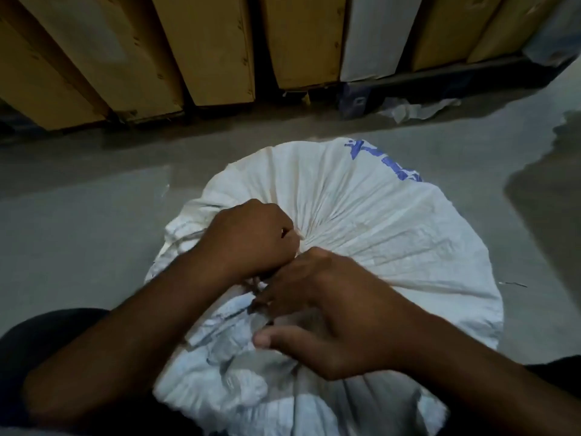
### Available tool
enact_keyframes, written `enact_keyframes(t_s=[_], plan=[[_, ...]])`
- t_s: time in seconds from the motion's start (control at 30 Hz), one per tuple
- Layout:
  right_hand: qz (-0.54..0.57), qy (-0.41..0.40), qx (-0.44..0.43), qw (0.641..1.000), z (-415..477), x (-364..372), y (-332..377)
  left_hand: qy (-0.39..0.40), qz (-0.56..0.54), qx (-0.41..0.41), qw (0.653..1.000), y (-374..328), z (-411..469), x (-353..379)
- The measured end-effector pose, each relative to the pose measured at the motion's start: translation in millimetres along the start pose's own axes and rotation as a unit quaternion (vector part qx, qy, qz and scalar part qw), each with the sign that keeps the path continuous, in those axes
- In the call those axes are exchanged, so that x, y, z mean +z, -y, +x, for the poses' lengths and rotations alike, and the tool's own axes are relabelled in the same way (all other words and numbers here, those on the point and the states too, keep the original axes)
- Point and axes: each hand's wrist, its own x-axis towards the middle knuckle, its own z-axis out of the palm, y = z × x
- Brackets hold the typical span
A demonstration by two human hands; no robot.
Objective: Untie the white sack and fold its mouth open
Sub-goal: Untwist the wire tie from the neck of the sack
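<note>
Both hands meet at the gathered neck of the white sack (361,221), which stands full on the grey floor (78,215) directly under them. Left hand (248,237) is curled into a closed fist, knuckles up, clamped on the bunched fabric where the pleats run together; whether a cord lies inside that fist I cannot tell. Right hand (333,313) lies just beside it, touching it at the knuckles, with its fingers (276,294) bent down and pinched into the crumpled folds below the left fist, and its thumb (276,339) stretched out flat toward the left across the cloth. What exactly those fingertips grip is blurred and hidden, though they are closed into the fabric.

Beyond the hands the sack's top spreads out in a smooth dome, creases fanning away from the fist. Blue printed lettering (386,162) shows on the far right of that dome. Nearer than the hands the loose mouth of the sack lies in rumpled white folds, between the two forearms.

Far past the sack, a row of brown cardboard boxes (204,45) stands along the edge of the floor, with a white box (374,36) among them toward the right. A scrap of crumpled white plastic (415,110) lies on the floor below that white box, well apart from the sack
</note>
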Motion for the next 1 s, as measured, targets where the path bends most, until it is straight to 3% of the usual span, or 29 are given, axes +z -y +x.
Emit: enact_keyframes(t_s=[0.1,0.2,0.33,0.5,0.6,0.7,0.87,1.0], plan=[[0.044,-0.172,0.045,0.983,0.2,-9.5,-13.9,0.041,-0.037,-0.029,0.998,7.5,-9.9,-19.6],[0.026,-0.259,0.126,0.957,2.1,-9.9,-34.4,0.114,-0.010,-0.044,0.992,10.5,-21.4,-22.3],[-0.008,-0.209,0.208,0.956,6.7,-7.8,-50.3,0.158,-0.020,-0.067,0.985,-2.9,-30.4,-12.3],[-0.052,-0.065,0.295,0.952,10.4,5.7,-45.6,0.187,-0.079,-0.076,0.976,-10.4,-35.3,-4.9],[-0.044,-0.056,0.330,0.941,7.0,6.1,-44.1,0.196,-0.087,-0.066,0.974,-4.5,-27.2,-9.5],[-0.023,-0.075,0.361,0.929,2.7,0.0,-42.5,0.135,-0.109,-0.049,0.984,0.0,-21.7,-12.0],[0.052,-0.077,0.433,0.896,-5.7,-10.3,-51.8,0.043,-0.034,0.013,0.998,-12.1,-27.2,7.7],[0.041,-0.032,0.444,0.894,-13.3,-17.8,-68.2,0.008,-0.028,0.045,0.999,-17.3,-22.9,20.5]])
